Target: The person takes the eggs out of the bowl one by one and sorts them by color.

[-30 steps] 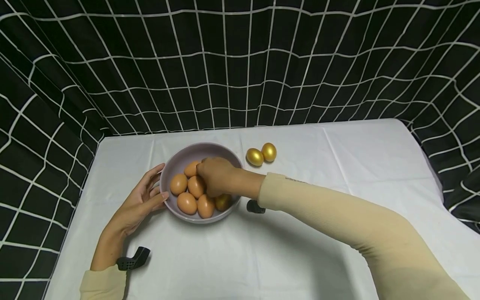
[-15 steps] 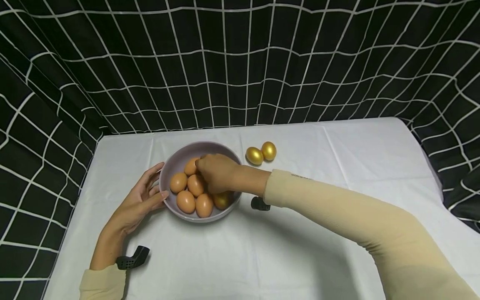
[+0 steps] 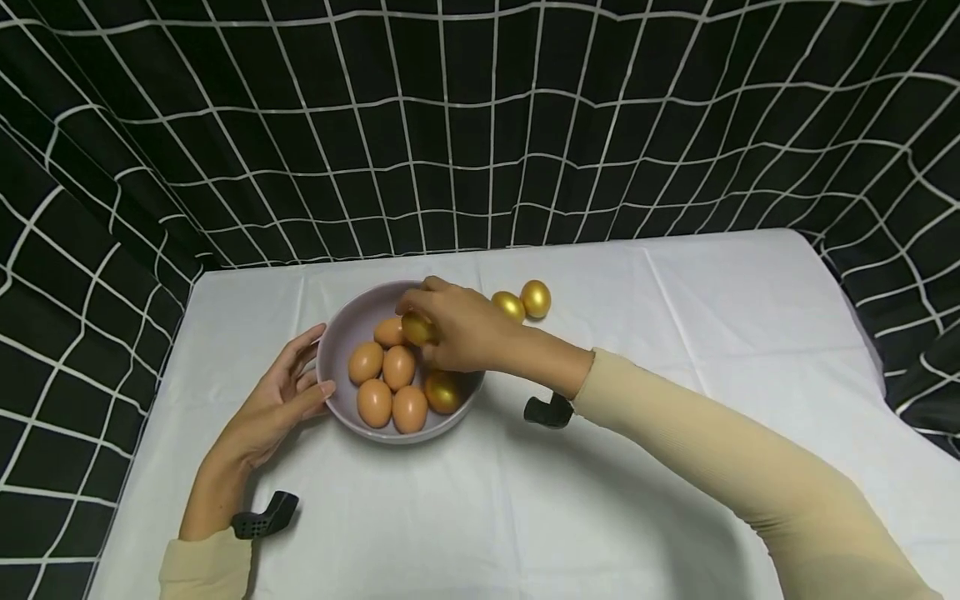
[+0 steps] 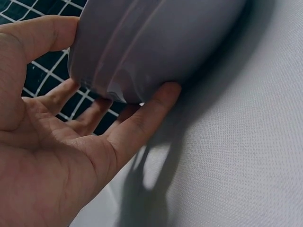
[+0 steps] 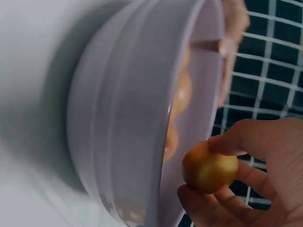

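A mauve bowl [image 3: 339, 337] on the white tablecloth holds several brown eggs [image 3: 374, 402] and a golden egg [image 3: 444, 392] at its near right side. My right hand [image 3: 468, 327] is over the bowl's right part and grips another golden egg [image 5: 210, 166] between thumb and fingers, raised to about the rim in the right wrist view. On the bowl's left, my left hand [image 3: 273, 408] rests its spread fingertips against the outer wall [image 4: 137, 52], thumb close to the rim. Part of the bowl's right rim is hidden behind the right hand.
Beyond the right wrist, a pair of golden eggs [image 3: 536, 299] lies side by side on the white tablecloth [image 3: 420, 525]. A black curtain with a white grid [image 3: 465, 125] stands along the back and sides. Each wrist carries a black camera [image 3: 266, 517].
The right hand has risen from among the eggs and turned, bringing up a golden egg in its fingers. Brown eggs in the bowl have shifted slightly. The left hand stays at the bowl.
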`<action>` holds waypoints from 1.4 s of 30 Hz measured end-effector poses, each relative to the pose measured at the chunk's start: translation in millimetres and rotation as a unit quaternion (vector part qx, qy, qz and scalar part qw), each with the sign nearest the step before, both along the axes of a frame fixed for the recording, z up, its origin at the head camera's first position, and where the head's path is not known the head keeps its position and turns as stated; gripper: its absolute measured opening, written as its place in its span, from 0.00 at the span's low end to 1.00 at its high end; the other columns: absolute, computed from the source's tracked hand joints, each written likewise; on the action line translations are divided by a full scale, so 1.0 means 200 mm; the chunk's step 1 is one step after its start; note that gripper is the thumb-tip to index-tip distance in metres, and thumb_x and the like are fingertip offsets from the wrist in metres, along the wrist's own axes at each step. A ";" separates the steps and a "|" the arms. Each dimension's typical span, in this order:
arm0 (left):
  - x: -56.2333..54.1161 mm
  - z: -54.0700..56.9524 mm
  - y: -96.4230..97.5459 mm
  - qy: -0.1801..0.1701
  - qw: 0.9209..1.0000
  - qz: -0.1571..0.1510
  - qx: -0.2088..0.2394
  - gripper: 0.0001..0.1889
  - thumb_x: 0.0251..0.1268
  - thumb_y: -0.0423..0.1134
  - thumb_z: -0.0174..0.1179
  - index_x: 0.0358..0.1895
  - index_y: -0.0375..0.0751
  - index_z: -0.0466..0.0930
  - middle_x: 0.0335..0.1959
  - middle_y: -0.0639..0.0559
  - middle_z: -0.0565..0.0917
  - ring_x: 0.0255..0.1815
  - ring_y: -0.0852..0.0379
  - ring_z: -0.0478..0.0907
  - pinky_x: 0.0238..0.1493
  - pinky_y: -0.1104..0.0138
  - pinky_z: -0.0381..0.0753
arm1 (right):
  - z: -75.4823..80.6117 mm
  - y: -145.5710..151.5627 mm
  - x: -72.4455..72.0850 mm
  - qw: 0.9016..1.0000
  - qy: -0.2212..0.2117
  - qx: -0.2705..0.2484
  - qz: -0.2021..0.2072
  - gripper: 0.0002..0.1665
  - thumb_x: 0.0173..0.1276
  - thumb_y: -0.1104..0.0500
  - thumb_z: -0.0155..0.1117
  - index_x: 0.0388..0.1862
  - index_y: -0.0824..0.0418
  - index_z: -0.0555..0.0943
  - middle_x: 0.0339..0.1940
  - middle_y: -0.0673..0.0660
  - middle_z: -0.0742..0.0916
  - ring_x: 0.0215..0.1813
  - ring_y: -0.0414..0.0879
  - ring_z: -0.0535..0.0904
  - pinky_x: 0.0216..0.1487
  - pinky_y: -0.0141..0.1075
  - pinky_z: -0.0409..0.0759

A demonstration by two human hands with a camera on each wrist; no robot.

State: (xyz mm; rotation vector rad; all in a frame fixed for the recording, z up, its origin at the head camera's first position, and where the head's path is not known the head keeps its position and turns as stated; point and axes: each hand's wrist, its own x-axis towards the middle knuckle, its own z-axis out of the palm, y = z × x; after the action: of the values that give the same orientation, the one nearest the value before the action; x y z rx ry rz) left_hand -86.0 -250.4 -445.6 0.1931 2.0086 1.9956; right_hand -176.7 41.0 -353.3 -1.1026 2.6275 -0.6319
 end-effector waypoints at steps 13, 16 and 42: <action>-0.02 -0.03 -0.02 -0.004 1.000 -0.003 0.010 0.44 0.77 0.30 0.59 0.87 0.52 0.45 0.84 0.39 0.54 0.71 0.63 0.75 0.59 0.63 0.88 | -0.08 0.17 0.00 0.964 -0.046 -0.253 -0.071 0.28 0.65 0.67 0.72 0.65 0.59 0.80 0.65 0.57 0.82 0.64 0.53 0.81 0.60 0.47 0.88; -0.03 -0.04 -0.01 -0.004 1.000 -0.006 0.013 0.43 0.77 0.30 0.60 0.87 0.53 0.46 0.84 0.39 0.54 0.72 0.61 0.74 0.59 0.63 0.87 | -0.10 0.24 0.02 0.951 -0.061 -0.291 -0.087 0.29 0.66 0.69 0.73 0.66 0.61 0.79 0.65 0.58 0.82 0.64 0.53 0.82 0.57 0.43 0.89; 0.00 0.00 -0.02 -0.004 1.000 0.004 0.002 0.43 0.77 0.30 0.59 0.87 0.53 0.47 0.83 0.40 0.55 0.71 0.64 0.75 0.58 0.65 0.88 | -0.17 0.64 -0.05 0.907 -0.087 -0.336 -0.241 0.31 0.67 0.73 0.71 0.69 0.68 0.76 0.67 0.64 0.81 0.65 0.57 0.80 0.53 0.21 0.84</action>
State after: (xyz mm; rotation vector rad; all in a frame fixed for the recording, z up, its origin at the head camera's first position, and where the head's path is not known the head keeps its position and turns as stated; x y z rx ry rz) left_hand -86.6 -254.2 -446.6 0.1782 2.0033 2.0030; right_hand -186.8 168.1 -388.1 -0.4516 2.5737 -1.7425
